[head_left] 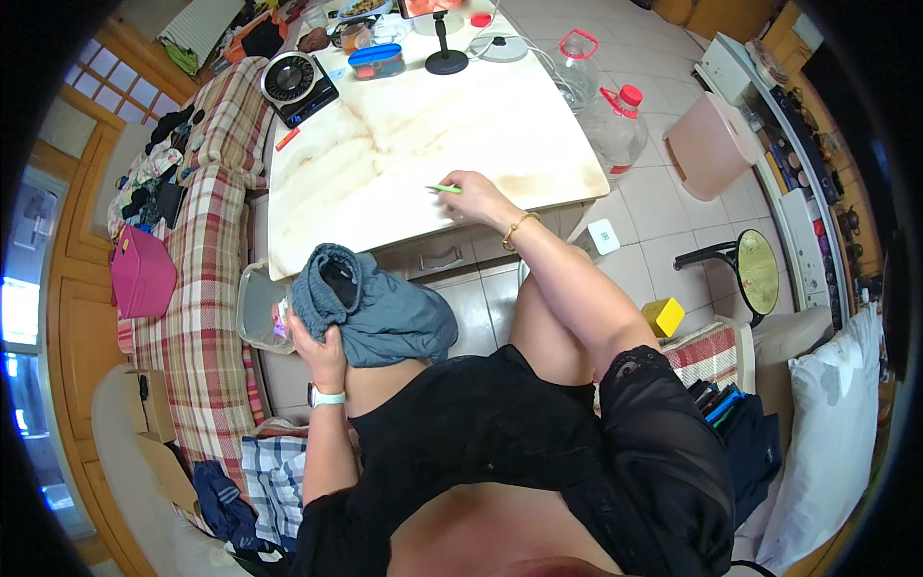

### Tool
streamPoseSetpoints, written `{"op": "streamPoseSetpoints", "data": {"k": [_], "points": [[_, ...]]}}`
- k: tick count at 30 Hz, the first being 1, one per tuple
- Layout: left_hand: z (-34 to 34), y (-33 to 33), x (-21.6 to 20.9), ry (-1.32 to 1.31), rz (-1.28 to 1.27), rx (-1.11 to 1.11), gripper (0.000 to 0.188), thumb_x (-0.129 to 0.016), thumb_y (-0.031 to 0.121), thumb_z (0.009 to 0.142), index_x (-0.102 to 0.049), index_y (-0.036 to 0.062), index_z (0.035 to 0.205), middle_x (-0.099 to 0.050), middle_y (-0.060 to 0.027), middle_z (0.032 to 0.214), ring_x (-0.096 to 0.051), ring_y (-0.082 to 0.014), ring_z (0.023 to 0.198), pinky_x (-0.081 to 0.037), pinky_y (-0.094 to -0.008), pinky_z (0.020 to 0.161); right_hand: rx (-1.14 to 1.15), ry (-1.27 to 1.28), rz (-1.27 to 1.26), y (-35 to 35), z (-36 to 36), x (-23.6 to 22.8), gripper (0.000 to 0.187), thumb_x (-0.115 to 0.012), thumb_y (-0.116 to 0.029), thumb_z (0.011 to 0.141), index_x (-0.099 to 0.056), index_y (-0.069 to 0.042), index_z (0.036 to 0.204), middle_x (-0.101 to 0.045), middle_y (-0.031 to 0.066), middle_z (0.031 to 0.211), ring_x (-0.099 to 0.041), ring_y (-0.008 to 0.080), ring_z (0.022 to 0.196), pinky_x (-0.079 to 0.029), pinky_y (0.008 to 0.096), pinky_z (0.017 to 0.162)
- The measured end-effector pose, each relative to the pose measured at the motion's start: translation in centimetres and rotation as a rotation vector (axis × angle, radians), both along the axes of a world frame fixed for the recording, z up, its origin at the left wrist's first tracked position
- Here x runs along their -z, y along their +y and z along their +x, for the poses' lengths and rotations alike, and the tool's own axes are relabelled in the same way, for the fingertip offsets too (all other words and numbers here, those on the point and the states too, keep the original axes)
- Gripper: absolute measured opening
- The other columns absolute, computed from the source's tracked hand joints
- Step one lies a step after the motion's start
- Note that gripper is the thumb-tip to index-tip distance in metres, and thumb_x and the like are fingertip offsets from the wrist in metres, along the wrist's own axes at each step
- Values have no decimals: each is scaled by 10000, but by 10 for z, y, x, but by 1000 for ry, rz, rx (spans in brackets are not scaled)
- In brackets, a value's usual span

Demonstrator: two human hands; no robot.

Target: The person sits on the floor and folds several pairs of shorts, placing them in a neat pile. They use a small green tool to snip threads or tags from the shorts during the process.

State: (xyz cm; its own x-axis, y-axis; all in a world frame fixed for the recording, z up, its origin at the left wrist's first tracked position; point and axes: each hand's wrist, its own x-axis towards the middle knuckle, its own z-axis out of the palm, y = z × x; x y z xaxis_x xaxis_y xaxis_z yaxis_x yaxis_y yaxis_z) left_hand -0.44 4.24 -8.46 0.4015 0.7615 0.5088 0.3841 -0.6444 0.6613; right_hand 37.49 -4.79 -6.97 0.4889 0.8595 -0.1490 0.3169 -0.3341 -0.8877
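My left hand [320, 353] is closed on the edge of a grey-blue garment [404, 322], its gathered elastic opening facing up. The cloth lies bunched over my left thigh, just off the table's near edge. Above the front edge of the marble-patterned table [385, 173], my right hand [473, 197] pinches a small green-handled tool [448, 188]. Its thin dark tip points left; its exact kind is too small to make out.
A small red stick [287, 139] lies near a black fan [294, 85] on the table. Farther back are a blue-lidded container [376, 61] and phone stand [445, 60]. A grey bin [258, 317] stands left; large plastic bottles [615, 130] stand right.
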Motion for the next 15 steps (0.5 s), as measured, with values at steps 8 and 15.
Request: {"op": "streamPoseSetpoints", "data": {"k": [8,15], "points": [[2,5,6,51,42,4,720,-613,48,749,-396,-110,1417,-506,-294,1347,-495,-438,1253,-345,-450,1119,145,-397,-165,6,13,13,330,-495,-67,914,-677,-44,1188,-700,225,1087,-661,369,1056,-516,447,912],[5,1,1,28,156,19,677,-624,27,731,-436,-105,1368,-582,-269,1210,-588,-413,1103,-442,-435,1029,202,-437,-43,4,20,24,399,-544,8,868,-647,-61,1247,-610,211,1217,-623,377,1109,-501,422,983]]}}
